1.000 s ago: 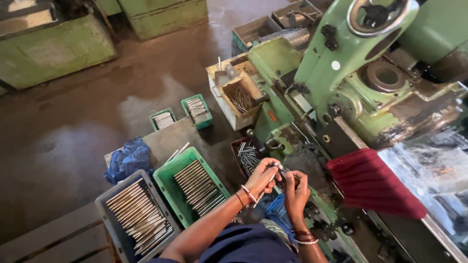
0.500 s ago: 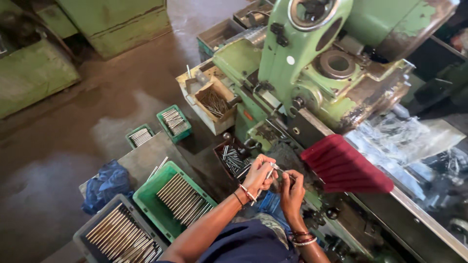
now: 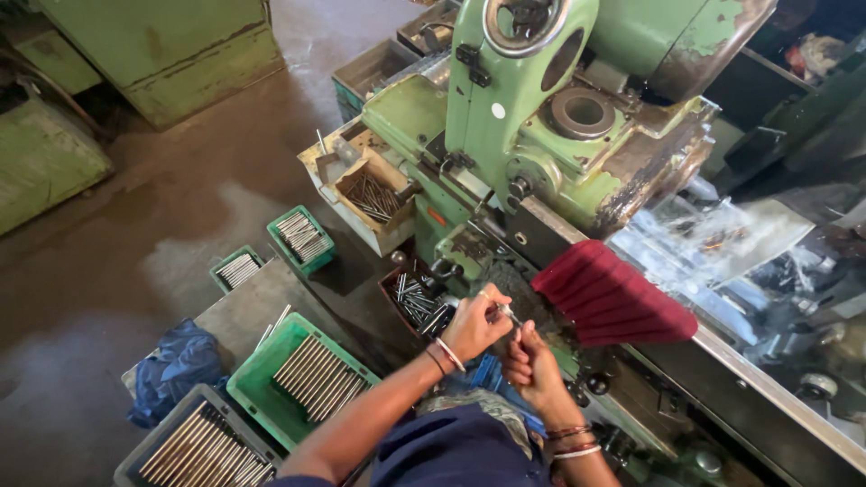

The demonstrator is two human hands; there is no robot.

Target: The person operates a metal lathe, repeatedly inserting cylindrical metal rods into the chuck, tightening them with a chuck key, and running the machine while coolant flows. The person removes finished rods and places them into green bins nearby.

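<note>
A dark, stained concrete floor (image 3: 135, 271) is seen to carry most of the load; two small green trays (image 3: 302, 236) of metal rods are set on it side by side, close to a low grey table (image 3: 262, 307). A larger green crate (image 3: 302, 379) of rods is placed on that table, with a grey crate (image 3: 203, 446) of rods just beside it; a crumpled blue cloth (image 3: 176, 365) is laid against the table's edge. Green machine bases (image 3: 171, 54) are stood on the floor farther off.

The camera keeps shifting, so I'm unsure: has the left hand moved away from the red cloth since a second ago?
No. The left hand stays just left of the red cloth, as before.
</note>
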